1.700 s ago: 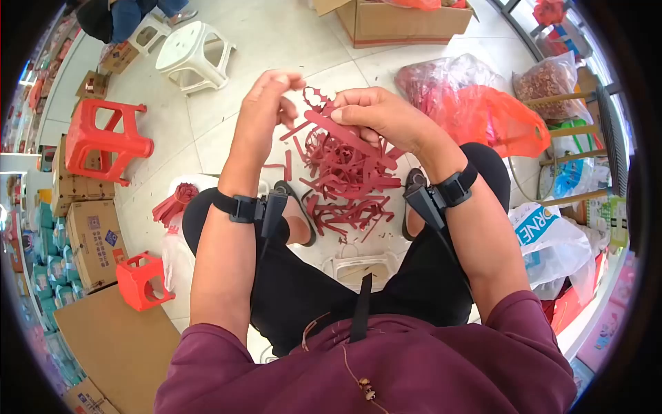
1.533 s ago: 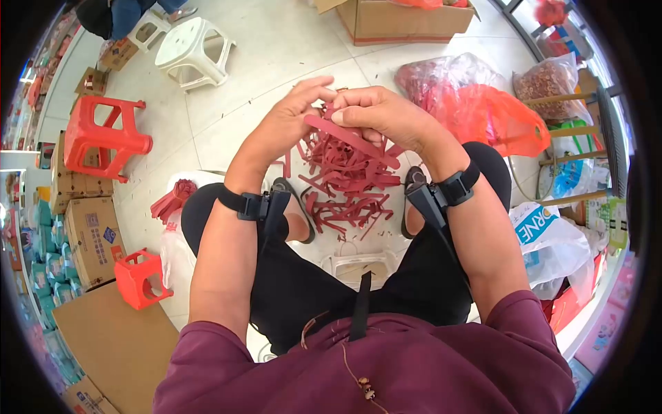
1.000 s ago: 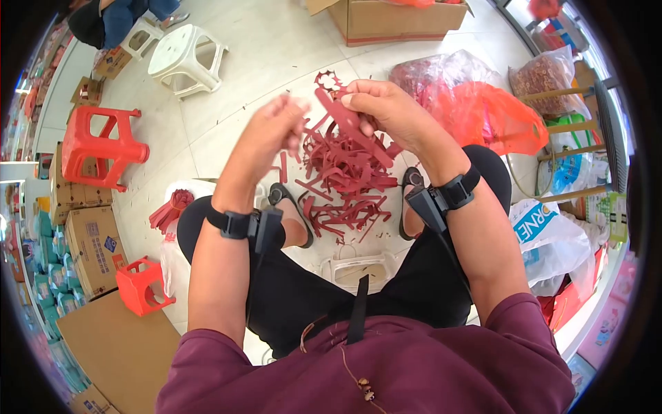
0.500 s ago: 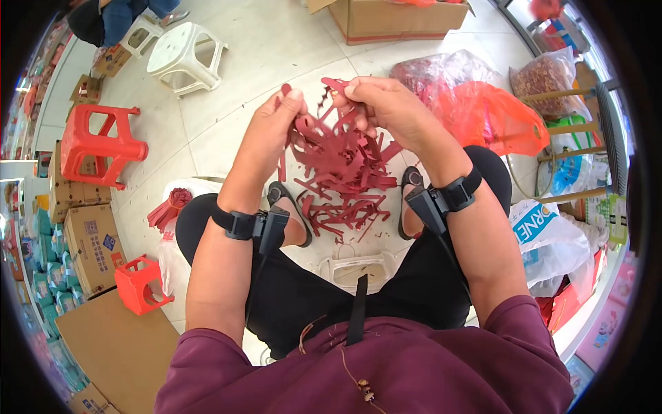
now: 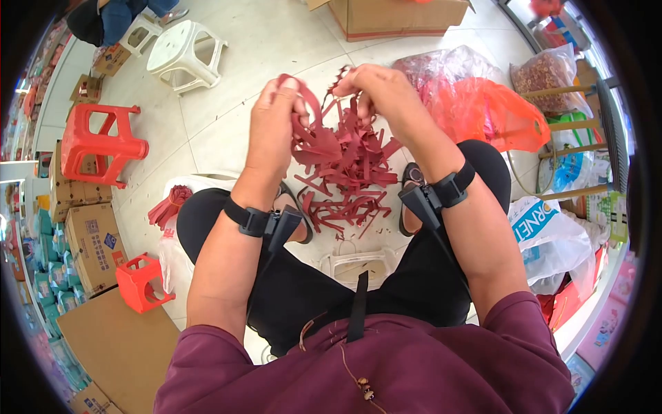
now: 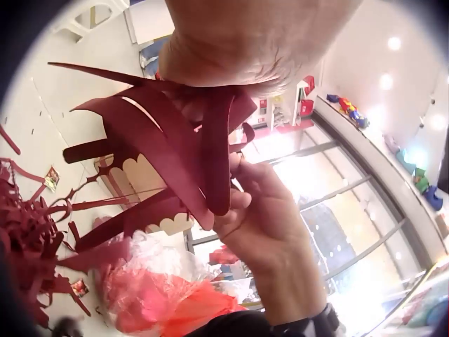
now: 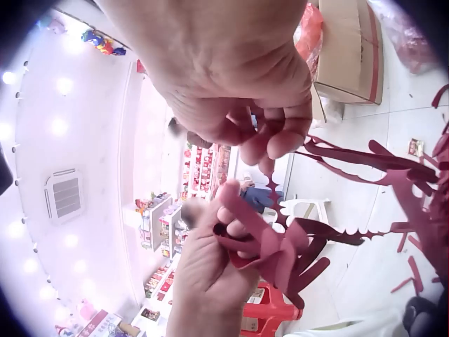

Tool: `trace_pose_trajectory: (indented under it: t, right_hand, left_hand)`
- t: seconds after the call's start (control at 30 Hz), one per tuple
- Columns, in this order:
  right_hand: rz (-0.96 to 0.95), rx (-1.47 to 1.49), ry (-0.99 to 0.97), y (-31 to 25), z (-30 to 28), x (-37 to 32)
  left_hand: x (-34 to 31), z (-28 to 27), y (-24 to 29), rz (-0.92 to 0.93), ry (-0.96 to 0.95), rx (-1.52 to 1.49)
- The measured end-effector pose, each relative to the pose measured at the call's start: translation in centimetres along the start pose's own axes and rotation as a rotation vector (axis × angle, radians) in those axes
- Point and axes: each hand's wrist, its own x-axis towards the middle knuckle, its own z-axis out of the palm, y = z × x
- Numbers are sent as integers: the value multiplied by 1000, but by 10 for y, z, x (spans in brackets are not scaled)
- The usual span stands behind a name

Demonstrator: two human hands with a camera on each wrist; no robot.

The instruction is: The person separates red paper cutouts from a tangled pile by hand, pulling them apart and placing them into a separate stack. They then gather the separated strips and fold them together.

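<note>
My left hand [image 5: 270, 131] grips a bunch of dark red flat strips [image 7: 270, 249], some with rounded ends, fanned out between thumb and fingers. One strip [image 5: 308, 93] arches above that hand in the head view. My right hand [image 5: 386, 96], a little apart on the right, pinches a thin notched offcut [image 7: 275, 200] with a scalloped edge. In the right wrist view, this offcut hangs down from the fingertips towards the left hand's bunch. Below both hands, a tangled heap of dark red strips [image 5: 365, 176] lies on the floor between the feet.
A red plastic bag [image 5: 493, 114] and a clear bag lie right of the heap. A cardboard box [image 5: 396, 21] stands at the back. White and red stools [image 5: 103, 145] are on the left, and a tied bundle of red strips [image 5: 169, 205] rests beside the left knee.
The broad strip formerly in the right hand is gone from it. The left hand, first loose and moving, now holds strips. The right hand has risen slightly with the notched offcut.
</note>
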Motion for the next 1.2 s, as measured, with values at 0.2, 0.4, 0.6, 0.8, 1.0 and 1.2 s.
trace_pose_trajectory:
  t: [0.2,0.4,0.6,0.8,1.0,1.2]
  right_hand:
    - [32,73,-21,1,-5,2]
    - [5,80,-361,-8,21,-16]
    - [105,-94,-479,3,29,-13]
    - [153,-157,-341,-6,10,-11]
    - [101,-150,-255,-1,-4,-13]
    - [119,-158,-239,5,-12,-11]
  left_hand:
    - [13,-22,15,-166,-192,-530]
    - [11,-20,21,-247,-426,-715]
    - [17,-22,17,-191,-346,-714]
    - [44,-74,14,-24,95,-609]
    - [54,-132,17,130,-21,-737]
    - [31,-88,59,171,408,-610]
